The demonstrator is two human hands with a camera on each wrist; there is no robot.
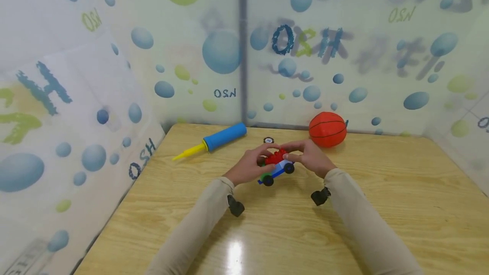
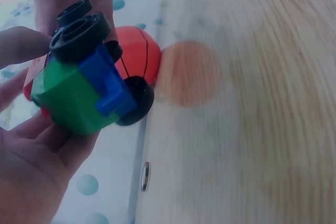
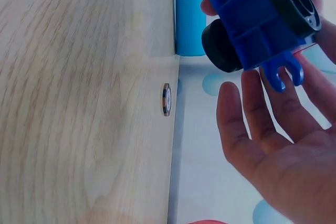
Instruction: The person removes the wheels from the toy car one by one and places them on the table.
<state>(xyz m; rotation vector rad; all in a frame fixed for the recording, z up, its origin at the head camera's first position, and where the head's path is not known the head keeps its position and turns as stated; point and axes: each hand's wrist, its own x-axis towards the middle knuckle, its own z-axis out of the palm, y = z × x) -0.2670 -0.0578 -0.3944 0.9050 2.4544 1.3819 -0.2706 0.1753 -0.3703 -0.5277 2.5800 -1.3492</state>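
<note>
Both hands hold a toy car (image 1: 280,167) built of blocks, lifted above the wooden table. My left hand (image 1: 248,165) grips its left end, thumb along the near side and fingers over the top. At the other end, my right hand (image 1: 311,158) pinches the car between thumb and fingers. A green block (image 2: 71,98) forms one end, and red studded blocks (image 1: 276,156) sit on top. The blue chassis (image 3: 257,30) shows its underside in the right wrist view, with black wheels and a forked hook (image 3: 283,72) at one end.
A red ball (image 1: 327,130) with black lines rests at the table's back edge, right of the hands. Back left lies a blue hand pump (image 1: 225,137) with a yellow nozzle. Between them is a small round disc (image 1: 268,140). Bubble-patterned curtains (image 1: 183,46) enclose the wooden table (image 1: 290,232).
</note>
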